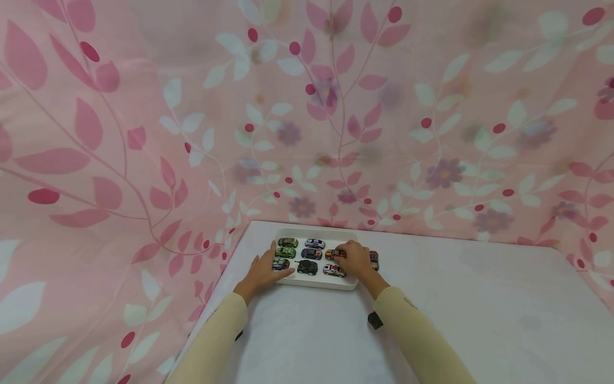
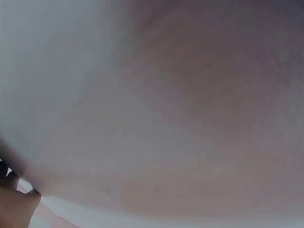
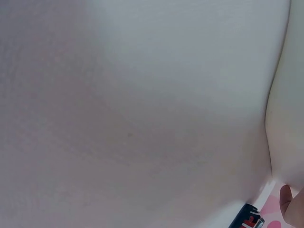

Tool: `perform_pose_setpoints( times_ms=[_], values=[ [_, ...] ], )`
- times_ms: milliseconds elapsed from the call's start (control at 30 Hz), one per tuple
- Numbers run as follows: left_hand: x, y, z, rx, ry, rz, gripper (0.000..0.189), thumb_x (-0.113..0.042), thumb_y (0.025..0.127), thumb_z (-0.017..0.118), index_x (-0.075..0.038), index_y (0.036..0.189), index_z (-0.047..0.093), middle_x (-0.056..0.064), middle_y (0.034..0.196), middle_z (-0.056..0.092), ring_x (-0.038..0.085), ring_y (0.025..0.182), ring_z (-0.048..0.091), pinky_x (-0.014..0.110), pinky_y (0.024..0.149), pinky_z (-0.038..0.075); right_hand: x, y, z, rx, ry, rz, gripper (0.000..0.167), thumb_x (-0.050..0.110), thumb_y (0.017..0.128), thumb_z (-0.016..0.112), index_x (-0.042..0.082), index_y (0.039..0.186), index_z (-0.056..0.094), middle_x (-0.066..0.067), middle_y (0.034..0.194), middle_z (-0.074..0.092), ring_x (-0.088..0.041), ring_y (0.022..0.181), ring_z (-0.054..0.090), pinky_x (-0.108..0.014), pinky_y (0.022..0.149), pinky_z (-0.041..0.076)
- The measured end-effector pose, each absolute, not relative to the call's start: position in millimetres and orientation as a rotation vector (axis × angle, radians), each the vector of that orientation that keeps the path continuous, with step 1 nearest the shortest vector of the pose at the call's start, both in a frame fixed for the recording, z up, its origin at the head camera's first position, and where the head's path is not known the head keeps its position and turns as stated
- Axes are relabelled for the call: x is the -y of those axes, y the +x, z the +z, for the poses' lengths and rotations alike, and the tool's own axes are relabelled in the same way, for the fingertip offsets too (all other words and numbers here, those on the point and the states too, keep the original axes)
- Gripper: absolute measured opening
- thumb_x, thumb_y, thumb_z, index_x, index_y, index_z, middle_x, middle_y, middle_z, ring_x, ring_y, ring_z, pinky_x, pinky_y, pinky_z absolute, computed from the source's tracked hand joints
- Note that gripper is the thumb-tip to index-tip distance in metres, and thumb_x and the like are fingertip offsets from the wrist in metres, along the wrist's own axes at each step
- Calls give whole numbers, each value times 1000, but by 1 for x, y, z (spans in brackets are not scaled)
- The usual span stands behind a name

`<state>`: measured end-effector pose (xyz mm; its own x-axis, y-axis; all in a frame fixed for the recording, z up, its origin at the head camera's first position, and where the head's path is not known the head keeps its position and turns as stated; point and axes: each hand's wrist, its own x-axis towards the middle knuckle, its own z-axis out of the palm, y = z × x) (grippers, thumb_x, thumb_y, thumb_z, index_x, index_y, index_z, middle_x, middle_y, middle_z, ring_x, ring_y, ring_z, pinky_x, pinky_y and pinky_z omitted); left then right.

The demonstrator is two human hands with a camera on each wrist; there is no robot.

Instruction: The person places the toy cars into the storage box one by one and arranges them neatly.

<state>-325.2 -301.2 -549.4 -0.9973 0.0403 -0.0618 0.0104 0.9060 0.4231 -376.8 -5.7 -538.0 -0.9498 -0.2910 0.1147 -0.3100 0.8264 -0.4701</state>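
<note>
A white tray [image 1: 316, 284] holds several small toy cars. My left hand [image 1: 261, 273] rests at the tray's left front corner, its thumb stretched across the front edge and its fingers along the left side. With fingers bent down, my right hand [image 1: 357, 260] pinches an orange toy car [image 1: 334, 254] at the tray's right side. Close below that car lies a white toy police car [image 1: 334, 270]. To the left stand a black toy vehicle with a barrel [image 1: 307, 267] and a dark blue car [image 1: 312, 254]. Both wrist views show mostly the white tabletop.
Outside the tray, just right of my right hand, another toy car [image 1: 374, 260] lies on the white table [image 1: 460, 309]. A pink floral cloth [image 1: 336, 133] hangs behind the table's far edge and on its left.
</note>
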Motion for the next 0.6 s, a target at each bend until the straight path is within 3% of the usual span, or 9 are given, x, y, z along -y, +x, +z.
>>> perform_pose_setpoints(
  times_ms=[600],
  values=[
    [301, -322, -547, -3023, 64, 669, 114, -68, 83, 62, -6, 160, 5, 21, 157, 35, 37, 147, 32, 61, 121, 10, 8, -379, -546, 2985, 453, 785, 32, 23, 89, 72, 12, 119, 73, -9, 118, 66, -28, 111, 60, -51, 94, 46]
  ],
)
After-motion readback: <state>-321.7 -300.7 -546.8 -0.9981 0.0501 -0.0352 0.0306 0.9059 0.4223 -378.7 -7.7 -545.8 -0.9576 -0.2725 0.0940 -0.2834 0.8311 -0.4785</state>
